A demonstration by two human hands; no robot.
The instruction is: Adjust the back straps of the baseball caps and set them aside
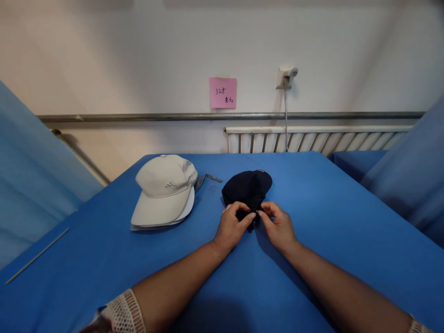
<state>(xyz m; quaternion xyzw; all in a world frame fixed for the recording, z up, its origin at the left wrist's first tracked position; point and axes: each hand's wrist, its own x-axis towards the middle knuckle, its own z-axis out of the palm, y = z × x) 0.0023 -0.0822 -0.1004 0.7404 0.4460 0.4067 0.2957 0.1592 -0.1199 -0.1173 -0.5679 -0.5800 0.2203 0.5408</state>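
A dark navy baseball cap lies on the blue-covered table, its brim pointing away to the upper right. At its near edge, where the back strap and a small buckle show, both hands are pinching. My left hand grips the left part of the strap between thumb and fingers. Close beside it, my right hand pinches the strap's right part near the buckle. The fingertips cover much of the strap, so how it is fastened is hidden. To the left sits a light beige cap stacked over at least one other cap.
A grey strap sticks out behind the stacked caps. A thin stick lies at the table's left edge. Blue curtains hang on both sides. Behind the table are a metal rail, a radiator and a plugged-in socket.
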